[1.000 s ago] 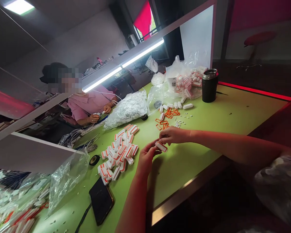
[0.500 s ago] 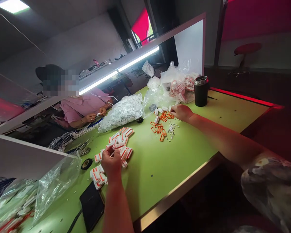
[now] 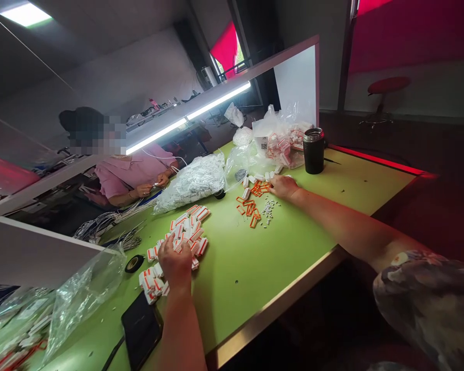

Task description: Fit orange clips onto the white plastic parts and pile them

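My left hand (image 3: 177,260) is over a pile of white plastic pieces with orange edges (image 3: 193,226). Its thumb and fingers are apart, and one piece with a dotted face lies just beyond the fingertips. On the right side of the table, my right hand (image 3: 286,186) has its fingertips closed on a small white plastic piece (image 3: 268,176). Loose orange rectangular frames (image 3: 249,207) lie beside that hand. Tiny white parts (image 3: 269,208) are scattered nearer to me.
A black cup (image 3: 314,152) stands behind my right hand. Clear bags of white pieces (image 3: 195,178) and orange-edged pieces (image 3: 280,144) lie at the back. On the left are black tape (image 3: 134,264), a phone (image 3: 141,324) and a clear bag (image 3: 87,293). Someone in pink (image 3: 127,175) sits opposite.
My left hand has loosened from an orange-edged piece, its fingers spreading over the pile. My right hand stays by the white pieces and orange frames. The view has shifted slightly.
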A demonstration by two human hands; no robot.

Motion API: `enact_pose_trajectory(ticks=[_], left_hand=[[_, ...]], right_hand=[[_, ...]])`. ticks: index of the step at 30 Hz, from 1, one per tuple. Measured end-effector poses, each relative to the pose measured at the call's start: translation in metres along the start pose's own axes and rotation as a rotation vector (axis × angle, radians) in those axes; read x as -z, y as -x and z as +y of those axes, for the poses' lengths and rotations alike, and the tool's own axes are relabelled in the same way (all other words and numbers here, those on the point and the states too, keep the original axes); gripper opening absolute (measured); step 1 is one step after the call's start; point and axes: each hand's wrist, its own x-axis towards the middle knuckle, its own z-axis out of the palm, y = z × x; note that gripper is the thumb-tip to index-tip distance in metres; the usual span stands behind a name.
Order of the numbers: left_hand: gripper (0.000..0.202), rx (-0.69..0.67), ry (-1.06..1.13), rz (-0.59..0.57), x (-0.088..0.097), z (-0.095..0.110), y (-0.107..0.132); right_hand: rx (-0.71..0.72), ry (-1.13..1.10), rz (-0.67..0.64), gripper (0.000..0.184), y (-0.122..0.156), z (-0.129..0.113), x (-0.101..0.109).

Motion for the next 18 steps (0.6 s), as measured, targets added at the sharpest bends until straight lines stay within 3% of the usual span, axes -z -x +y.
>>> enact_pose_trajectory(ticks=[5,12,18], left_hand=[[0.044,-0.143,0.102,-0.046,-0.008,0.017,0.009],[0.040,-0.198,0.132,-0.096,-0.015,0.022,0.015],[0.039,-0.203,0.152,-0.084,-0.020,0.017,0.015]], right_hand=[[-0.008,-0.073,0.015,0.018,0.001,-0.002,-0.002],[0.028,-0.267,0.049,0.007,-0.009,0.009,0.000],[-0.009,-0.372,0.194,0.021,-0.021,0.036,0.022]])
